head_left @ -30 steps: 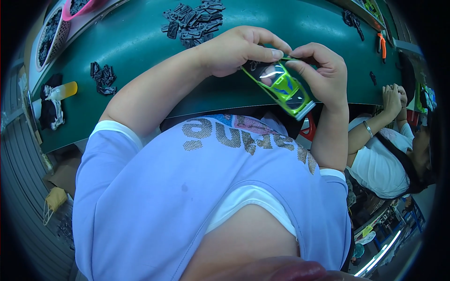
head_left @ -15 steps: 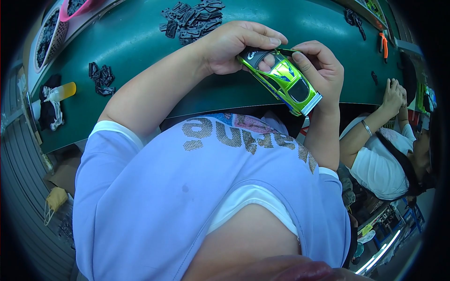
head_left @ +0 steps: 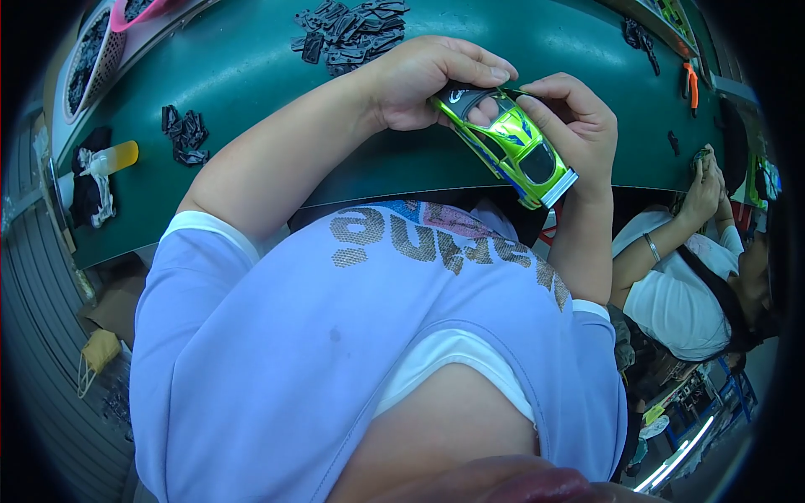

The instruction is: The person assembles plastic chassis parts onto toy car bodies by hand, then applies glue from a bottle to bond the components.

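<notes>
Both hands hold a lime-green toy car body (head_left: 507, 147) with blue stripes and dark windows, just above the near edge of a green table (head_left: 251, 75). My left hand (head_left: 428, 80) grips the car's far end, thumb and fingers wrapped over a dark window piece. Against the car's right side, my right hand (head_left: 570, 126) has its fingers curled around the roof. The car points toward me with its tail lowest.
A heap of small black plastic parts (head_left: 348, 29) lies beyond my hands and a smaller one (head_left: 184, 134) at left. A basket (head_left: 88, 59) of black parts, a yellow-tipped bottle (head_left: 113, 158) and orange cutters (head_left: 692, 84) lie about. Another person (head_left: 696, 277) in white sits at right.
The car has turned from lying flat between my hands to showing its roof, and my left thumb has slid onto its far end.
</notes>
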`<act>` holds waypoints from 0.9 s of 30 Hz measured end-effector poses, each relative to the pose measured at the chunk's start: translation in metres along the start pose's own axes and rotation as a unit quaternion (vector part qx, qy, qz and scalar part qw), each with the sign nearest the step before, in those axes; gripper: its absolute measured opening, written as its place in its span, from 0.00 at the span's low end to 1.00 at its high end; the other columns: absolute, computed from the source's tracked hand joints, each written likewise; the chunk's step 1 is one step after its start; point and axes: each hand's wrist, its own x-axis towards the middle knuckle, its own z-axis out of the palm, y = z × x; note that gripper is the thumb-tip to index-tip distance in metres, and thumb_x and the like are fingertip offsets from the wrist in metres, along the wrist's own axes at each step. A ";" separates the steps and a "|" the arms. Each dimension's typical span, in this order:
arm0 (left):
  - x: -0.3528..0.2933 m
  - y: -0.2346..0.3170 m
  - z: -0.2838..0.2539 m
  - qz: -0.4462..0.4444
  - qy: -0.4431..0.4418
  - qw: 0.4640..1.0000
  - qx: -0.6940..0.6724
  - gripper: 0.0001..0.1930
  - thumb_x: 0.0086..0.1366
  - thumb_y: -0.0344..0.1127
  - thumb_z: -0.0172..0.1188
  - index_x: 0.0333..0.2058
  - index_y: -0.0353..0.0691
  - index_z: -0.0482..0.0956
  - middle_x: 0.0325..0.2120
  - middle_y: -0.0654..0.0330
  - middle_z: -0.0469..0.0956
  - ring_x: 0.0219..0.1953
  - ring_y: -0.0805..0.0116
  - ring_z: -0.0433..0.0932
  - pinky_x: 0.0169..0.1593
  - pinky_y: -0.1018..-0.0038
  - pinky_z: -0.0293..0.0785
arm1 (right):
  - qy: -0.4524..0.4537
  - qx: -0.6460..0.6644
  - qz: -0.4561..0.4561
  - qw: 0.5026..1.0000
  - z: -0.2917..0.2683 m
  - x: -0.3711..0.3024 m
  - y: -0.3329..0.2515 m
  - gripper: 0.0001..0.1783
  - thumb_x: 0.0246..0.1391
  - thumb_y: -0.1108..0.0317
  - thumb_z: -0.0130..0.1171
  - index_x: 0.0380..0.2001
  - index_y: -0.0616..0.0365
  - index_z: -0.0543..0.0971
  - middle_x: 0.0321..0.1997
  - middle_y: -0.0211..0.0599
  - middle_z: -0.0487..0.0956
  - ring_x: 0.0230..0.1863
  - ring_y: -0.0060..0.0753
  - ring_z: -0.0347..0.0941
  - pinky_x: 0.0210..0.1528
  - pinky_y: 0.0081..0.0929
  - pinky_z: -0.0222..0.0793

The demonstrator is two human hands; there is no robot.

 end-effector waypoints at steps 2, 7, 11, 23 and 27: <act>0.000 -0.001 0.001 0.000 0.023 1.000 0.005 0.19 0.69 0.33 0.55 0.54 0.26 0.70 0.26 0.58 0.78 0.25 0.76 0.77 0.34 0.80 0.75 | -0.006 -0.074 -0.010 0.997 -0.002 0.003 0.000 0.06 0.51 0.77 0.68 0.34 0.63 0.83 0.33 0.32 0.81 0.34 0.21 0.78 0.38 0.17 0.74; 0.001 -0.004 0.001 0.007 0.028 0.999 0.014 0.18 0.69 0.33 0.56 0.53 0.27 0.72 0.26 0.59 0.78 0.25 0.76 0.77 0.34 0.80 0.75 | -0.047 -0.090 -0.027 0.994 -0.003 0.011 0.000 0.07 0.51 0.76 0.67 0.35 0.63 0.83 0.32 0.32 0.81 0.34 0.21 0.79 0.37 0.16 0.74; 0.003 -0.004 0.002 0.009 0.054 0.998 0.018 0.17 0.69 0.33 0.57 0.52 0.28 0.73 0.25 0.59 0.78 0.26 0.76 0.77 0.35 0.79 0.75 | -0.062 -0.107 -0.022 0.992 -0.007 0.018 0.004 0.08 0.52 0.75 0.67 0.37 0.63 0.84 0.32 0.32 0.82 0.34 0.21 0.79 0.37 0.16 0.74; 0.008 -0.010 0.004 0.166 0.202 0.965 0.002 0.14 0.65 0.32 0.62 0.46 0.34 0.74 0.31 0.56 0.79 0.30 0.69 0.79 0.37 0.75 0.77 | 0.078 -0.175 -0.161 0.968 0.011 -0.015 -0.044 0.04 0.53 0.79 0.63 0.34 0.64 0.80 0.34 0.38 0.82 0.32 0.22 0.76 0.36 0.16 0.70; 0.011 -0.017 -0.005 0.207 0.198 0.958 -0.015 0.12 0.70 0.35 0.58 0.46 0.34 0.72 0.28 0.60 0.78 0.26 0.74 0.78 0.34 0.79 0.76 | 0.016 -0.389 -0.195 0.901 0.044 -0.026 -0.029 0.14 0.44 0.75 0.67 0.37 0.61 0.81 0.43 0.44 0.83 0.34 0.41 0.79 0.37 0.32 0.76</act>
